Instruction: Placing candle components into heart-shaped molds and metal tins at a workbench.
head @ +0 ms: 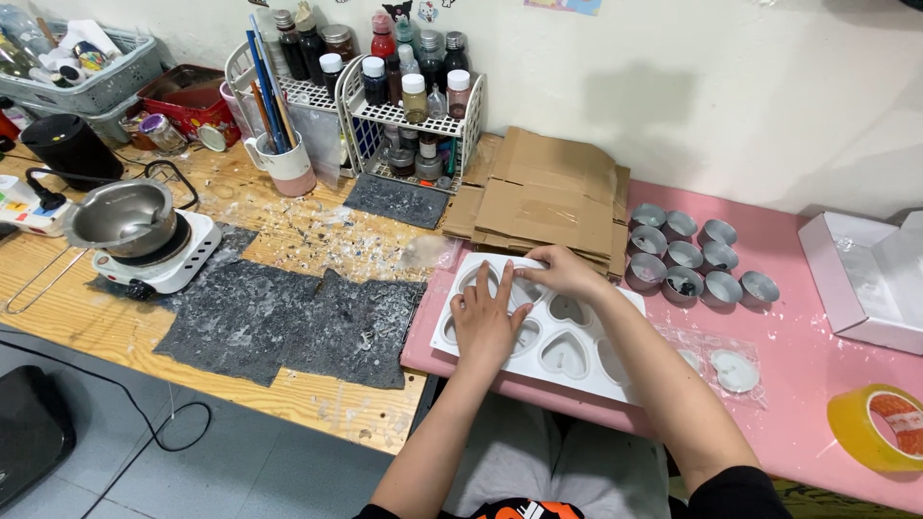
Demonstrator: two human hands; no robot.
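Hands both on the white heart mould [567,360] at the pink table's [798,384] near edge — left hand [487,322] spread flat, right hand [562,272] pinching its far rim — hearts visibly unfilled, small metal cups [687,255] waiting beside it

both hands are lying on a white heart-cavity mould [567,358] at frame centre, the left hand [486,325] and right hand [565,271] blocking its upper left cavities. flattened cardboard [548,197] is crowding the space just above, and a cluster of small metal cups [694,256] is standing to the right. bare pink table [808,384] is lying open toward the lower right, up to a tape roll [880,426]. at left, grey mats [288,322] are leaving flat room before a hot plate with a metal pot [135,235].
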